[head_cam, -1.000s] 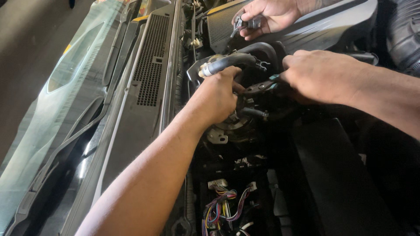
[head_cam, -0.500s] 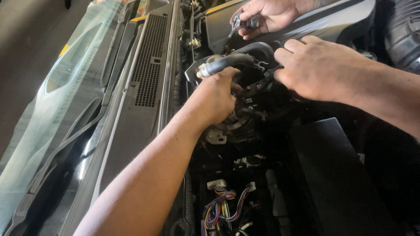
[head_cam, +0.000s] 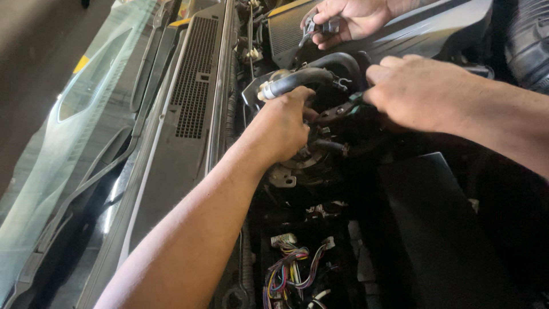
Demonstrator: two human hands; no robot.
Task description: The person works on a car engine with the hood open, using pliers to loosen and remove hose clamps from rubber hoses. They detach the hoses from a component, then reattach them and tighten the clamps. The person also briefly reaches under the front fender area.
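Your left hand (head_cam: 283,129) is curled under the black rubber hose with the pale, metal-banded end (head_cam: 297,81), fingers closed on its underside just below the bend, so the hose sits right above your knuckles at the back of the engine bay, beside the black slotted plastic cowl panel (head_cam: 191,86). Your right hand (head_cam: 414,91) is closed round the dark handles of a pair of pliers with greenish grips (head_cam: 343,109), the nose pointing left toward the hose; I can't tell from here whether the nose has actually bitten onto the small wire clamp (head_cam: 342,83). Steady the hose with the left so it doesn't twist, and keep the tool square to the clamp rather than skewed, or it will likely slip off the tabs. Another person's hand (head_cam: 349,20) is busy with a small dark connector at the top, just above your work, so mind your elbows. The bundle of coloured wires (head_cam: 291,269) lies well below, apart from it all.
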